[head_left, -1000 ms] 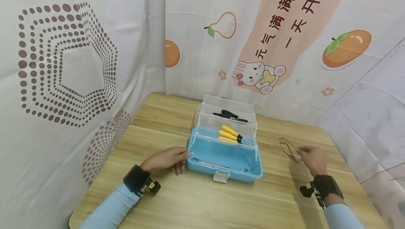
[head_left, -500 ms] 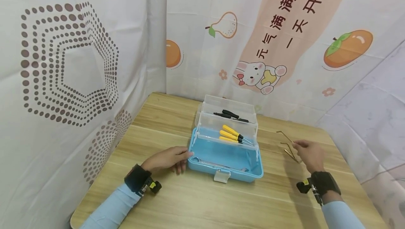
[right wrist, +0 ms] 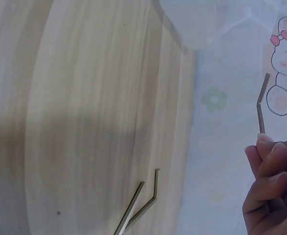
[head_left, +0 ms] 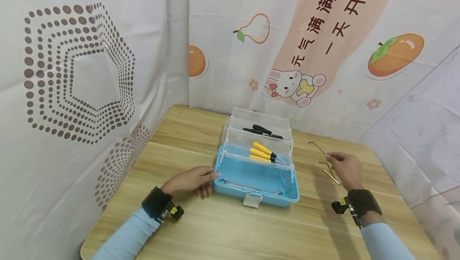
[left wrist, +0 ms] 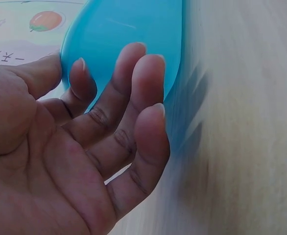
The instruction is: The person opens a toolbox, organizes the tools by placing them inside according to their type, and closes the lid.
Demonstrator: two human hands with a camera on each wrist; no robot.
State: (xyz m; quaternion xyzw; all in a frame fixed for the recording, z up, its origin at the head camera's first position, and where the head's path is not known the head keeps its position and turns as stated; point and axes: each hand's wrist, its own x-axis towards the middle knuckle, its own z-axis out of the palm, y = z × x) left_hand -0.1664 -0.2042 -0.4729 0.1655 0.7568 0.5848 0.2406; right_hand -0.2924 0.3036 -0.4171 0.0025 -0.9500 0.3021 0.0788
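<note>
A light blue toolbox (head_left: 230,189) stands with its clear trays raised. My left hand (head_left: 192,180) holds its left rim, thumb over the edge, the other fingers loosely bent by the outer wall (left wrist: 119,24). To the right, my right hand (head_left: 346,168) pinches a brass-coloured hex key (head_left: 317,147) between thumb and fingertips, above the table; its bent end shows in the right wrist view. Below that hand lie a second bent hex key (head_left: 328,167) and another similar rod (head_left: 331,177), its far end out of the right wrist view. A combination wrench (head_left: 248,187) lies inside the box.
Yellow-handled screwdrivers (head_left: 261,154) lie in the lower clear tray, black-handled tools (head_left: 261,129) in the upper one. A white latch (head_left: 252,200) hangs at the box's front. Printed curtains (head_left: 223,80) border the wooden table (head_left: 230,232) behind and at the sides.
My right hand has lifted its hex key off from beside the other two and moved it left and away from me, towards the toolbox. The left hand stays at the rim.
</note>
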